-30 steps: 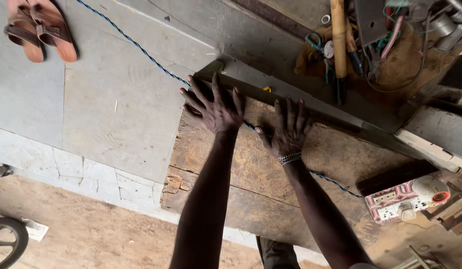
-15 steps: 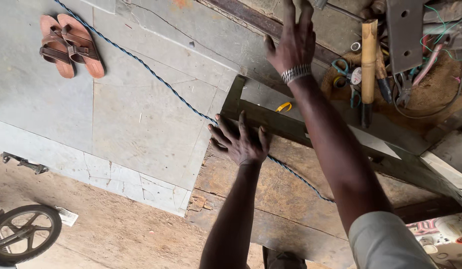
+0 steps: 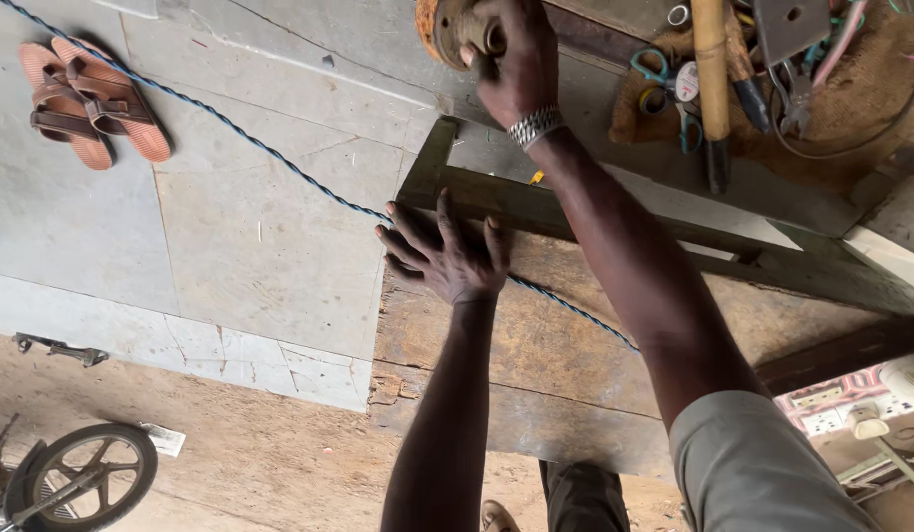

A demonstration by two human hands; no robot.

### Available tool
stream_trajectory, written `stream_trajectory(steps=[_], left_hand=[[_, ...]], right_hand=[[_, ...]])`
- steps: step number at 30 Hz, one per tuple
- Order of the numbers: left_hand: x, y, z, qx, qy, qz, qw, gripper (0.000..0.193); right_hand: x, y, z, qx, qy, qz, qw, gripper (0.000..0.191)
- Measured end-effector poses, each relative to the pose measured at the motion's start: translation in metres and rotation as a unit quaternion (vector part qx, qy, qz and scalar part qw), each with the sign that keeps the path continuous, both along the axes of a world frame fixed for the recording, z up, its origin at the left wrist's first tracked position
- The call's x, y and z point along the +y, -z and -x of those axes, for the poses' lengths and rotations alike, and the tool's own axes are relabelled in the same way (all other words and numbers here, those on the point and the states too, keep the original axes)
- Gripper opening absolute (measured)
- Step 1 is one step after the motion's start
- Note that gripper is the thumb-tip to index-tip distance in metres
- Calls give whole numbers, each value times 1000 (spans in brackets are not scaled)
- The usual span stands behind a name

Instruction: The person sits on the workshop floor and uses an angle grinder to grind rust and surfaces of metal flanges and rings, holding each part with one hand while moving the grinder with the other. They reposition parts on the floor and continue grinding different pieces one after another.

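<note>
My left hand (image 3: 447, 256) lies flat with fingers spread on the near left corner of a dark green metal frame (image 3: 615, 219), which rests on a worn wooden board (image 3: 536, 355). My right hand (image 3: 516, 64), with a beaded metal bracelet on the wrist, reaches far forward and grips a rusty round metal part (image 3: 447, 28) at the top edge of the view. A blue twisted cord (image 3: 280, 158) runs across the floor and passes under my left hand.
A pair of orange sandals (image 3: 88, 103) lies on the concrete at the upper left. Scissors, a wooden-handled tool (image 3: 711, 69) and wires are piled at the upper right. A small wheel (image 3: 83, 478) sits at the lower left, a power strip (image 3: 831, 404) at the right.
My right hand left the frame, stretched forward and closed on the rusty round part. My left hand stayed pressed on the frame corner. The view shifted forward and to the left.
</note>
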State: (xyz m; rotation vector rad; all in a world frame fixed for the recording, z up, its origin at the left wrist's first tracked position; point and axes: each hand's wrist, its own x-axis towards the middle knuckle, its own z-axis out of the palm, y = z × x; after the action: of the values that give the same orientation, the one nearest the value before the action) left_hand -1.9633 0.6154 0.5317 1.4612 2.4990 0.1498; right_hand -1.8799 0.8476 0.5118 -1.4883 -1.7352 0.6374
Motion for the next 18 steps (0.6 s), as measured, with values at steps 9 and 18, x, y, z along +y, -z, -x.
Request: stream_trajectory(steps=[9,18], left_hand=[[-1,16,8,96,30,-10,995,66],[4,5,4,74,27,11,997,64]], right_hand=[[-296,-183,-146,14,213,41,976,39],[-652,-241,-196,-46,194,421,885,39]])
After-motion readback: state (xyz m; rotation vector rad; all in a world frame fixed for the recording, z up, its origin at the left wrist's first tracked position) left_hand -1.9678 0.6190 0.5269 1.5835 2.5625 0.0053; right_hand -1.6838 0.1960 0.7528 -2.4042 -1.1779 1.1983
